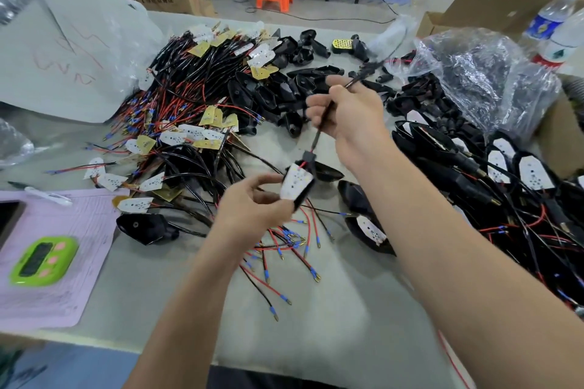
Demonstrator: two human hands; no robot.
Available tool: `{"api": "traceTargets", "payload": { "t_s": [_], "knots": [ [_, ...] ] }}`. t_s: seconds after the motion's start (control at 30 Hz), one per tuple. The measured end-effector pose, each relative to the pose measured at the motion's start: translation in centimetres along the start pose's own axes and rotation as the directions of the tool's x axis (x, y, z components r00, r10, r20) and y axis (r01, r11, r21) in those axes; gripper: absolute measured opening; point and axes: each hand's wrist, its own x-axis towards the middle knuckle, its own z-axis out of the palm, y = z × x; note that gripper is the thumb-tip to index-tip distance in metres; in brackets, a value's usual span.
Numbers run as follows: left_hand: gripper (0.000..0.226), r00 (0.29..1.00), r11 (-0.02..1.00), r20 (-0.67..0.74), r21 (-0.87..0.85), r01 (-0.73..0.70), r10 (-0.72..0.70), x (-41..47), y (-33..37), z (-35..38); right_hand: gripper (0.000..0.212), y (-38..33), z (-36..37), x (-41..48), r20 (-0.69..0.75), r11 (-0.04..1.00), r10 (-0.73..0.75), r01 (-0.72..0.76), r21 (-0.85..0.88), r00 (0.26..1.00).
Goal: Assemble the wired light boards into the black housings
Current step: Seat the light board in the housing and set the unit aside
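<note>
My left hand (pixel 252 208) pinches a black housing (pixel 304 196) with a white light board (pixel 296 184) lying in it, above the table's middle. The board's black sleeved cable (pixel 320 129) runs up from the housing's stem into my right hand (pixel 347 114), which grips it higher up and further back. A pile of wired light boards (pixel 189 123) covers the table's left centre. Empty black housings (pixel 284 88) lie behind my hands. Housings with boards in them (pixel 505 174) are heaped at the right.
A green timer (pixel 42 260) sits on a pink sheet (pixel 63 230) at the front left. Loose red and black wire ends (pixel 284 256) lie under my hands. A clear plastic bag (pixel 483 73), water bottles (pixel 556 25) and cardboard boxes (pixel 493 3) stand at the back right.
</note>
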Motion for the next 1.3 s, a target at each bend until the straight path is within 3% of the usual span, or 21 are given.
{"api": "traceTargets", "payload": {
  "t_s": [0.1, 0.2, 0.33, 0.43, 0.63, 0.77, 0.83, 0.87, 0.93, 1.03, 1.13, 1.17, 1.27, 1.3],
  "knots": [
    [0.031, 0.98, 0.996, 0.195, 0.092, 0.011, -0.029, -0.1, 0.0, 1.3, 0.022, 0.7, -1.6, 1.0, -0.012, 0.99, 0.01, -0.012, -0.142, 1.0],
    [0.032, 0.971, 0.982, 0.239, 0.181, -0.048, 0.003, 1.1, 0.3, 1.0, 0.025, 1.8, -4.0, 0.7, 0.115, 0.937, 0.066, -0.022, -0.348, 0.991],
    [0.037, 0.941, 0.999, 0.336, -0.038, -0.017, 0.029, 3.7, 2.1, 0.5, 0.027, 3.2, -6.2, -0.5, 0.187, 0.869, 0.176, -0.063, -0.491, 0.967],
    [0.022, 0.981, 0.99, 0.194, -0.14, -0.003, 0.031, 6.3, 3.9, 1.9, 0.027, 4.1, -6.9, -1.3, 0.233, 0.841, 0.249, -0.091, -0.533, 0.94],
    [0.02, 0.997, 0.963, 0.041, -0.267, -0.048, 0.061, 10.2, 6.0, 5.1, 0.028, 5.3, -7.3, -2.1, 0.299, 0.84, 0.268, -0.07, -0.539, 0.916],
    [0.015, 0.99, 0.921, -0.14, -0.388, -0.042, -0.014, 11.9, 6.3, 6.0, 0.034, 5.5, -7.4, -2.5, 0.319, 0.796, 0.288, -0.041, -0.603, 0.903],
    [0.014, 0.987, 0.899, -0.149, -0.439, -0.015, -0.056, 12.1, 5.8, 6.7, 0.037, 5.1, -7.3, -2.4, 0.341, 0.729, 0.274, 0.037, -0.684, 0.899],
    [0.014, 0.987, 0.898, -0.146, -0.441, -0.007, -0.064, 12.2, 5.4, 7.1, 0.038, 4.8, -7.4, -2.2, 0.345, 0.642, 0.216, 0.133, -0.755, 0.913],
    [0.018, 0.982, 0.932, -0.182, -0.361, -0.02, -0.049, 12.4, 4.7, 7.5, 0.035, 3.5, -7.6, -1.1, 0.311, 0.48, 0.044, 0.253, -0.84, 0.949],
    [0.021, 0.955, 0.982, -0.295, -0.167, -0.093, 0.04, 12.9, 3.8, 7.0, 0.021, -0.4, -8.8, 1.5, 0.18, 0.482, -0.154, 0.233, -0.845, 0.972],
    [0.019, 0.914, 0.988, -0.377, 0.017, -0.156, 0.151, 13.4, 3.2, 6.2, 0.025, -4.7, -10.7, 5.1, 0.141, 0.368, -0.223, 0.217, -0.904, 0.965],
    [0.016, 0.906, 0.984, -0.383, 0.049, -0.173, 0.179, 13.4, 3.0, 6.1, 0.028, -5.6, -11.5, 6.7, 0.119, 0.359, -0.226, 0.196, -0.912, 0.967],
    [0.011, 0.903, 0.977, -0.373, 0.091, -0.193, 0.213, 13.4, 2.5, 5.8, 0.029, -7.8, -13.9, 11.6, -0.057, 0.52, -0.227, 0.071, -0.851, 0.972],
    [0.011, 0.905, 0.975, -0.365, 0.109, -0.191, 0.218, 13.5, 2.2, 5.8, 0.027, -8.2, -14.8, 13.3, -0.098, 0.516, -0.232, 0.037, -0.856, 0.968]
  ]
}}
